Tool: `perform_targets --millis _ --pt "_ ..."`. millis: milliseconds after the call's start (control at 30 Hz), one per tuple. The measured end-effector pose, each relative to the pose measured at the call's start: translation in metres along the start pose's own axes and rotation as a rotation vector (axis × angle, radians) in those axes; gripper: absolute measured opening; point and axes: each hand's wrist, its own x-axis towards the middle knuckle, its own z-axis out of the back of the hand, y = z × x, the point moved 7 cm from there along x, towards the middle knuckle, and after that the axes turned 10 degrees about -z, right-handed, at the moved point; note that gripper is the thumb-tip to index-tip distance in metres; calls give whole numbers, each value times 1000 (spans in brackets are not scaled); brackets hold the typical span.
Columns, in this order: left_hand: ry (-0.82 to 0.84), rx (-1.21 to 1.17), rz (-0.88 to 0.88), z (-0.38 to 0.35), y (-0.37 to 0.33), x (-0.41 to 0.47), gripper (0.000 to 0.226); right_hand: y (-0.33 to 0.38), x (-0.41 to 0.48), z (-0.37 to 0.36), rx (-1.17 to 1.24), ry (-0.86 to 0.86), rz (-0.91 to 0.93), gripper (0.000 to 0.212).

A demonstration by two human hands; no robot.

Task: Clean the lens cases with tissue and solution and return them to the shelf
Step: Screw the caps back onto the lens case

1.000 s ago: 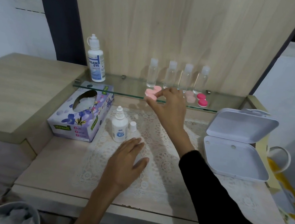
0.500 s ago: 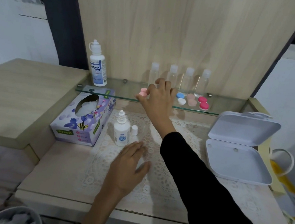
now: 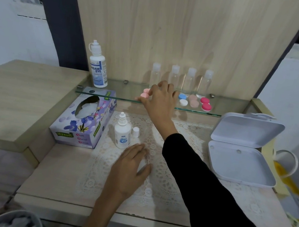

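A: What writing can be read?
B: The tall bottle (image 3: 97, 70) on the glass shelf (image 3: 124, 94) reads "REAM EYE"; the tissue box (image 3: 86, 124) reads "Soft".
A: And the hands?
B: The right hand (image 3: 158, 101) pinches the pink lens case (image 3: 145, 94) near the shelf's front edge. The left hand (image 3: 129, 170) lies flat, fingers straight, on the lace mat (image 3: 165, 180).

Open white box (image 3: 240, 161) on lace mat (image 3: 164, 186); four clear bottles (image 3: 189, 80) upright

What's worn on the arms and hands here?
The right hand is ungloved; a long black sleeve covers that arm to just above the wrist. The left hand is ungloved too, forearm without any sleeve in view. No rings or watch visible.
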Motion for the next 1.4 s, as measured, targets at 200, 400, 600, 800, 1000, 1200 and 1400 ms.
perform_targets --millis 200,400,600,800,1000,1200,1400 --pt "-5 10 8 0 1 -1 60 -17 -12 13 94 -125 -39 49" --pt "7 -5 22 1 0 -1 68 -36 -14 15 90 -148 -39 42" --pt "14 -1 25 1 1 -1 67 -41 -14 17 88 -167 -37 32" --pt "16 -1 23 1 2 -1 68 -39 -15 21 159 -134 -57 22" --pt "8 -3 20 0 3 -1 67 -52 -42 48 448 -68 -77 18" --pt "-5 1 13 -2 3 -2 64 -88 -95 46 535 140 -33 29" --pt "-24 -24 9 1 1 -3 65 -116 -142 34 488 318 -50 20"
